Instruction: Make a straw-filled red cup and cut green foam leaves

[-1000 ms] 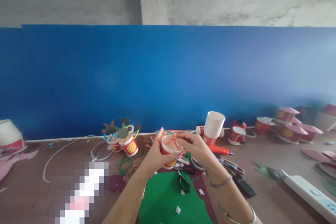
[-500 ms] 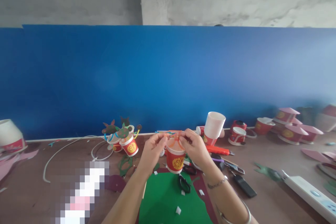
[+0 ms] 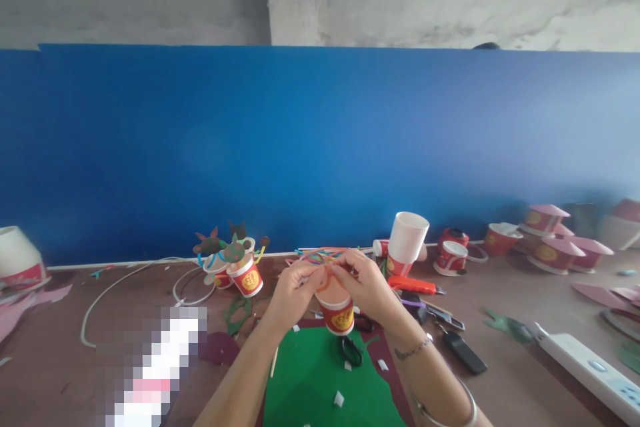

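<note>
A red-and-white paper cup [image 3: 337,319] with a yellow emblem is tilted over the green sheet [image 3: 325,380], its pale orange open end facing me. Thin orange pipe cleaner [image 3: 324,279] loops at the cup's top, between my fingers. My left hand [image 3: 296,288] is closed in a pinch at the left side of the rim. From the right, my right hand [image 3: 366,283] pinches at the same spot, thumbs almost touching. The fingers partly hide the pipe cleaner's ends. Beneath the cup lie black-handled scissors [image 3: 351,351].
Cups with animal-shaped cutouts [image 3: 245,273] stand at the left. A tall white cup stack [image 3: 409,237], an orange utility knife [image 3: 414,285] and keys with a black fob [image 3: 464,352] lie right. Farther right are a power strip [image 3: 590,370] and pink-topped cups [image 3: 557,253]. A blue partition [image 3: 320,147] rises behind.
My hands have come closer together over the cup, bringing the orange ends inward. The cup has tipped and sunk slightly, and its orange top faces me more.
</note>
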Available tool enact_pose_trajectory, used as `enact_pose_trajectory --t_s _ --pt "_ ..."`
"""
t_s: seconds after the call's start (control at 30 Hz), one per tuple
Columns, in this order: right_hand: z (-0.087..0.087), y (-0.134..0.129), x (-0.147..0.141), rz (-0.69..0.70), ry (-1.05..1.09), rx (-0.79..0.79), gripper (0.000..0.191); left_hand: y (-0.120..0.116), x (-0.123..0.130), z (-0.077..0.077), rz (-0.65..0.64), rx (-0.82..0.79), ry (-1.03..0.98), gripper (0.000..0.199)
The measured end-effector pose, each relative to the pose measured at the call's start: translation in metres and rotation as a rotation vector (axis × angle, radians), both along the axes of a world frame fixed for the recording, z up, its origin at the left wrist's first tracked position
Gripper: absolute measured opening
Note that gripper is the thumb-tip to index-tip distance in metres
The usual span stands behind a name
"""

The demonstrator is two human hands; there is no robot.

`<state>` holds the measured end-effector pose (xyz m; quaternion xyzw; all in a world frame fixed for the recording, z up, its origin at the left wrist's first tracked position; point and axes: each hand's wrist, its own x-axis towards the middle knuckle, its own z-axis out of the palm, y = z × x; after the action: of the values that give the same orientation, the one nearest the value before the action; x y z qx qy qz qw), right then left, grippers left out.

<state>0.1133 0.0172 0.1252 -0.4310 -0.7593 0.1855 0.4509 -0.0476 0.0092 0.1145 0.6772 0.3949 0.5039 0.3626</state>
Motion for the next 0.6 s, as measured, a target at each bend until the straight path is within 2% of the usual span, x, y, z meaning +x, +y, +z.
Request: enact_pose_trajectory --t_s 0.27,0.33,0.5,0.6 --pt "0.0008 -0.0022 -0.0016 0.049 -0.07 0.076 0.017 0.0039 0.0002 -0.004 0.028 -0.156 -0.032 0.019" --pt "0.0005 -0.0022 -0.0017 0.049 -0.102 0.082 0.017 0.0024 0.0014 -0.0049 0.076 -0.108 0.015 0.016" --pt "-0.0028 -0.0013 -0.0044 0.032 -0.178 0.121 0.019 -0.0048 0.0052 -0.0036 0.226 0.177 0.222 0.009" --pt "-0.0056 0.0001 -0.0068 0.02 -0.156 0.118 0.018 -0.0041 0.0032 -0.004 0.259 0.225 0.28 0.011"
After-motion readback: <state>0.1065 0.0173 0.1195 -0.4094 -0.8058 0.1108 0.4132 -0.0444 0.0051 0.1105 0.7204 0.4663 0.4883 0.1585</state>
